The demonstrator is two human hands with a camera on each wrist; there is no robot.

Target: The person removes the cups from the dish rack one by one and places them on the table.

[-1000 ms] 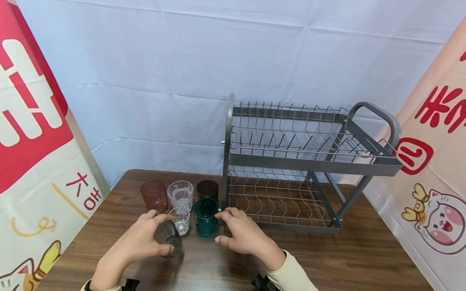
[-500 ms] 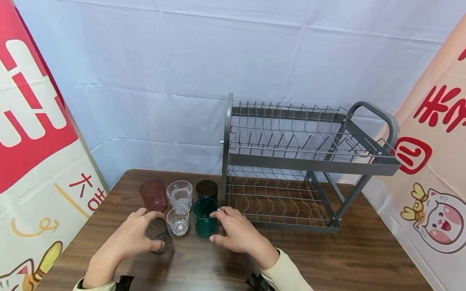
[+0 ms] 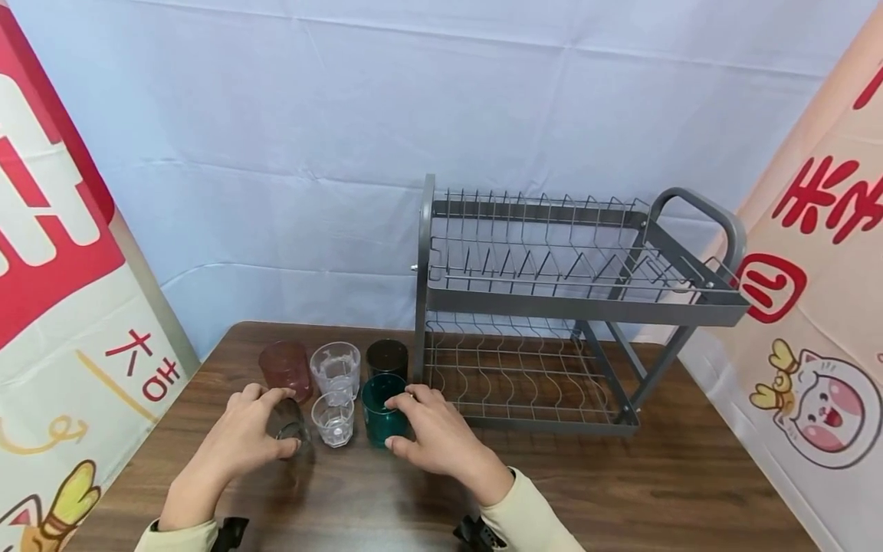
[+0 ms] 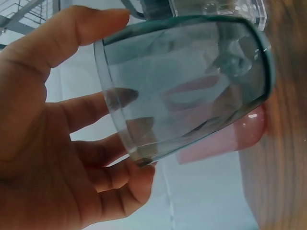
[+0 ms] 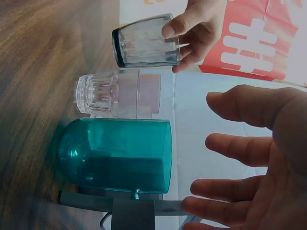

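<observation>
My left hand (image 3: 234, 441) pinches a smoky grey glass (image 4: 192, 81) near its rim, thumb on one side and fingers on the other. It is slightly tilted; whether its base touches the table I cannot tell. My right hand (image 3: 438, 433) is beside a teal glass (image 5: 115, 155), fingers spread and apart from it in the right wrist view. Between the grey and teal glasses stands a small clear faceted glass (image 3: 334, 425). Behind these are a red glass (image 3: 284, 368), a larger clear glass (image 3: 336, 363) and a dark brown glass (image 3: 388, 355), partly hidden by the teal one.
A grey two-tier dish rack (image 3: 586, 307) stands right of the glasses, its left upright close to the teal and brown ones. Wooden table (image 3: 621, 491) extends in front of it. A pale cloth (image 3: 290, 153) hangs behind, with printed banners on both sides.
My left hand has carried the grey glass leftward, away from the small clear glass, and it looks more upright. My right hand has shifted slightly left, staying by the teal glass.
</observation>
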